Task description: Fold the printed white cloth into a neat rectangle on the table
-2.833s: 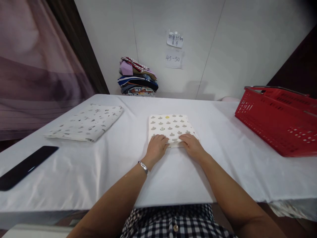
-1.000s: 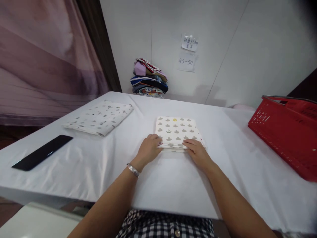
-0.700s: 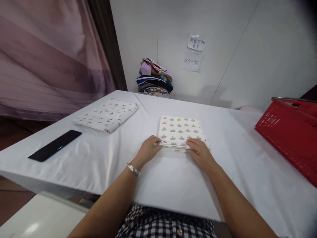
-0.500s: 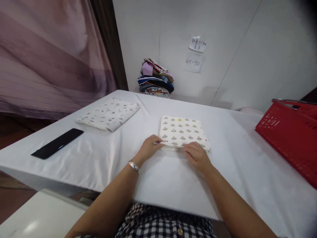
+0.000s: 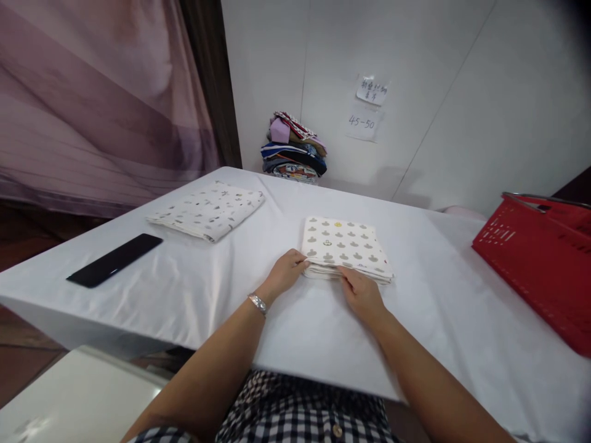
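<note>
A folded white cloth (image 5: 344, 243) with grey duck-like prints lies flat in the middle of the table, its layered near edge facing me. At the near left corner, my left hand (image 5: 289, 271) pinches the cloth's edge between thumb and fingers. My right hand (image 5: 362, 292) grips the near edge around its middle, with fingertips at the upper layers. Left of it rests a second folded white cloth (image 5: 210, 212) with small grey and dark prints, untouched.
A black phone-like slab (image 5: 115, 259) lies on the white-covered table (image 5: 221, 320) at left. A red plastic basket (image 5: 538, 264) stands at right. Behind the table's far edge is a pile of folded fabrics (image 5: 295, 147). Two paper notes (image 5: 364, 123) hang on the wall.
My right hand has moved slightly left along the cloth's near edge, and the layers there show more spread. My left hand stays at the corner. The view has shifted slightly.
</note>
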Demonstrator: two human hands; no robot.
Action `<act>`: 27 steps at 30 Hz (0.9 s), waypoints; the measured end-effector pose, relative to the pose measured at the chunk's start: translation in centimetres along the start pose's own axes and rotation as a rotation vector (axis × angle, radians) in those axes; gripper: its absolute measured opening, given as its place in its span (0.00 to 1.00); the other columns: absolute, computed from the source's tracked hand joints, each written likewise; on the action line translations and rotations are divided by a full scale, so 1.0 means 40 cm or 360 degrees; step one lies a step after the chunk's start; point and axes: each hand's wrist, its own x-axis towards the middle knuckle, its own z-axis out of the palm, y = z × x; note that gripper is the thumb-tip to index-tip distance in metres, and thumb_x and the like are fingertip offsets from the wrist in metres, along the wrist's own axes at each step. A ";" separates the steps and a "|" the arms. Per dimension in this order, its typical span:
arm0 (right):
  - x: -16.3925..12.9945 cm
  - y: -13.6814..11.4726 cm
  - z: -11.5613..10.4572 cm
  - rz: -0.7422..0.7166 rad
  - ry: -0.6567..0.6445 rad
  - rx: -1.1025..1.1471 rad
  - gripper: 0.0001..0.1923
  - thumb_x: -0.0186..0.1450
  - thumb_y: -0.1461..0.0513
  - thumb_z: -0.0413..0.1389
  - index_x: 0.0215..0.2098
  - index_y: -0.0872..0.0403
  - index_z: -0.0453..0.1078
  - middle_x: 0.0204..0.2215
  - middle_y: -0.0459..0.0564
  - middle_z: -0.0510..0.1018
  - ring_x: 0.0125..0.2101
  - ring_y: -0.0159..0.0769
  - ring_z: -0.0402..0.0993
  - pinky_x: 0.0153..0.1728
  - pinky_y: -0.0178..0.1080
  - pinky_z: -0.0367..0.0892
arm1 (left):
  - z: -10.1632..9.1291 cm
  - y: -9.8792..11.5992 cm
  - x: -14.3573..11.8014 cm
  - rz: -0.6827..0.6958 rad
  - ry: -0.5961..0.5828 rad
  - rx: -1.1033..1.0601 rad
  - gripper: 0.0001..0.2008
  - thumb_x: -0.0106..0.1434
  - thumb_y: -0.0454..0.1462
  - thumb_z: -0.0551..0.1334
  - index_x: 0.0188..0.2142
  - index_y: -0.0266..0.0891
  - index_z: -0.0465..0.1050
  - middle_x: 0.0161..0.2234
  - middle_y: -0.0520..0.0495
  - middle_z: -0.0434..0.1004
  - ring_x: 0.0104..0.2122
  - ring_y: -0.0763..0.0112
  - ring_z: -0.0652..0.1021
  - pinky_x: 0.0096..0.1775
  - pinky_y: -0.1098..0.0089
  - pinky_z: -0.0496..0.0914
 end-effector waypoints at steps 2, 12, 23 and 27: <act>0.002 -0.005 0.002 -0.0014 -0.0014 -0.0087 0.17 0.66 0.64 0.45 0.50 0.53 0.68 0.39 0.51 0.78 0.38 0.36 0.73 0.37 0.38 0.68 | 0.002 0.000 0.000 0.0007 0.0019 0.0015 0.13 0.62 0.43 0.54 0.28 0.40 0.73 0.35 0.51 0.69 0.33 0.71 0.72 0.36 0.71 0.65; 0.048 -0.063 0.014 -0.0172 -0.0115 -0.0486 0.11 0.65 0.65 0.50 0.41 0.53 0.72 0.36 0.53 0.73 0.37 0.40 0.65 0.37 0.40 0.61 | 0.010 0.000 -0.002 0.0089 0.0105 0.0058 0.10 0.60 0.41 0.56 0.30 0.40 0.73 0.34 0.50 0.70 0.33 0.71 0.72 0.36 0.70 0.66; 0.065 -0.050 0.050 -0.0345 -0.0220 -0.0363 0.16 0.65 0.69 0.47 0.48 0.55 0.68 0.40 0.54 0.75 0.41 0.41 0.67 0.44 0.43 0.63 | 0.017 -0.010 -0.003 0.0101 0.0118 0.0084 0.14 0.52 0.29 0.55 0.35 0.43 0.74 0.36 0.52 0.70 0.33 0.73 0.72 0.36 0.71 0.68; 0.069 -0.047 0.047 -0.0344 -0.0208 -0.0321 0.16 0.65 0.68 0.46 0.49 0.55 0.67 0.41 0.54 0.75 0.44 0.41 0.67 0.46 0.43 0.63 | 0.021 -0.006 -0.007 0.0107 0.0126 0.0145 0.16 0.50 0.26 0.55 0.37 0.42 0.73 0.37 0.51 0.69 0.35 0.72 0.72 0.36 0.71 0.68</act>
